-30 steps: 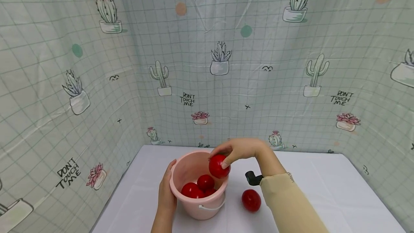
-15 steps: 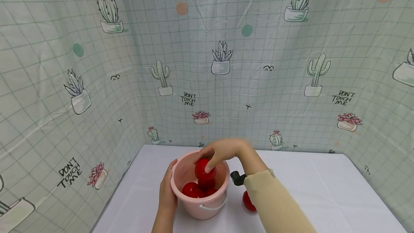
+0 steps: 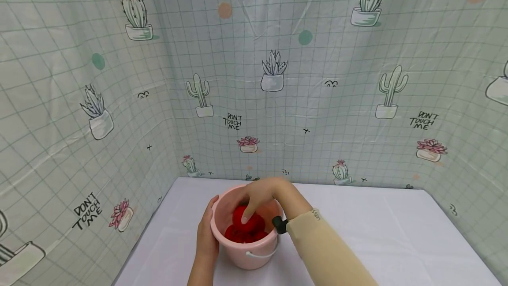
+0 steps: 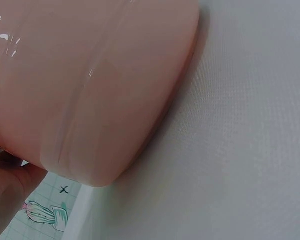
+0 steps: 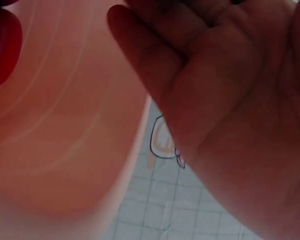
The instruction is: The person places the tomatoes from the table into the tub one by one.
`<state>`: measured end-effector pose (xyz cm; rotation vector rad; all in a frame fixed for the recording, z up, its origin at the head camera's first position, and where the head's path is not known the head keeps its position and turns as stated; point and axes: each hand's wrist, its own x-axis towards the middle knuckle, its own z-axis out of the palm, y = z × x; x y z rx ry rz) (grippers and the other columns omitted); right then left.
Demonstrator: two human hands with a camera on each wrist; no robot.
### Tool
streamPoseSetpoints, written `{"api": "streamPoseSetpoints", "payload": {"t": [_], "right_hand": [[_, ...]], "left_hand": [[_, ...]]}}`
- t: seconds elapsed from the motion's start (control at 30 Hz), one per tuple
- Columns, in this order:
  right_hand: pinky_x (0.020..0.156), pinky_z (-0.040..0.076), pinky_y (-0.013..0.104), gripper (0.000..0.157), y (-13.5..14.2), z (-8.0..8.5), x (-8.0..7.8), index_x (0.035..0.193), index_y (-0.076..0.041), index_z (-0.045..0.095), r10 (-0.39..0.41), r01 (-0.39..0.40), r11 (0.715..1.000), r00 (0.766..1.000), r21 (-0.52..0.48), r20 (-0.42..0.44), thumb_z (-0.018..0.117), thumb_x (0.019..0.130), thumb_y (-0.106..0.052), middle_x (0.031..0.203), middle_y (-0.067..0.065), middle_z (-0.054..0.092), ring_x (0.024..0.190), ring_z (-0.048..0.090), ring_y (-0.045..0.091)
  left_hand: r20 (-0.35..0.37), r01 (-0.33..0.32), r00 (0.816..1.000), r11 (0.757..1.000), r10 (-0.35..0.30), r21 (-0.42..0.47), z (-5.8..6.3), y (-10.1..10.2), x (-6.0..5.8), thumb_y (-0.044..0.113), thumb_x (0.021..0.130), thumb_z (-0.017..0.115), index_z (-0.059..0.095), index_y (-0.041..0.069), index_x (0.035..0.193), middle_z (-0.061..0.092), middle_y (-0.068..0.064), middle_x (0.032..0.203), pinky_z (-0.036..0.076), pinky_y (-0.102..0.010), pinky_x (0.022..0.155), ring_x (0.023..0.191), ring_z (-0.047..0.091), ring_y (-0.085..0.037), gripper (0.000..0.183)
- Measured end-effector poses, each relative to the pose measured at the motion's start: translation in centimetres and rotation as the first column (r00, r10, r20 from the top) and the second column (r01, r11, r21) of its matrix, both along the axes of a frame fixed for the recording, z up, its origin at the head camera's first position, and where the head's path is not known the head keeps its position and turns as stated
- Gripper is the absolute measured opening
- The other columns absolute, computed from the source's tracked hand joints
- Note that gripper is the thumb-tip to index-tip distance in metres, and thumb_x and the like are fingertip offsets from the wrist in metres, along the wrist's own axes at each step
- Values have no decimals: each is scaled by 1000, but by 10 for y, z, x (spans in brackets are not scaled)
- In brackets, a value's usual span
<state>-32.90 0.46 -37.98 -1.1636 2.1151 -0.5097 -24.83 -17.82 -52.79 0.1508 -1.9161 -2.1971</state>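
Observation:
A pink bucket (image 3: 242,257) stands on the white-covered table, its white handle (image 3: 263,255) hanging down in front. My left hand (image 3: 207,233) holds the bucket's left side, fingertips at the rim; in the left wrist view the bucket wall (image 4: 100,75) fills the upper left beside part of that hand (image 4: 12,195). My right hand (image 3: 259,195) reaches inside over the far rim and grips a glossy red round fruit (image 3: 239,216), thumb on its near side. Several similar red fruits (image 3: 232,234) lie beneath it. The right wrist view shows my palm (image 5: 225,85) beside the inner wall, with red fruit (image 5: 2,50) at the edge.
A white cloth (image 3: 377,233) covers the tabletop. Behind and along both sides hangs a grid-patterned curtain (image 3: 337,122) printed with cacti. A small black device (image 3: 279,224) sits at my right wrist, near the bucket's right rim.
My right hand has moved left and down into the bucket with the red fruit. My sleeve now hides the fruit on the table to the right. The left hand keeps its hold.

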Motion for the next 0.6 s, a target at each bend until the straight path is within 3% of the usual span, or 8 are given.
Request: {"api": "streamPoseSetpoints", "payload": {"t": [0.17, 0.37, 0.6], "right_hand": [[99, 50, 28, 37, -5, -5, 3, 120, -34, 69, -22, 21, 1000, 999, 7, 32, 77, 84, -30, 115, -19, 64, 112, 54, 3], [99, 51, 29, 42, -2, -7, 4, 128, -22, 66, -61, 61, 998, 994, 1, 86, 74, 87, -27, 122, -13, 67, 114, 59, 3], [99, 50, 27, 42, 2, -4, 4, 130, -21, 65, -38, 38, 999, 998, 1, 59, 70, 90, -29, 123, -13, 66, 115, 57, 3]], "left_hand": [[4, -3, 1000, 1000, 3, -10, -1, 0, -1, 63, 98, 39, 46, 42, 143, 43, 14, 153, 37, -47, 115, 145, 35, -16, 50], [0, -2, 1000, 999, 2, -36, -4, 0, -2, 64, 98, 37, 46, 42, 143, 43, 13, 153, 38, -47, 115, 146, 35, -17, 51], [-6, -2, 1000, 1000, 2, -26, -2, -1, 0, 63, 99, 34, 46, 40, 144, 43, 13, 153, 36, -46, 116, 146, 35, -16, 52]]}}
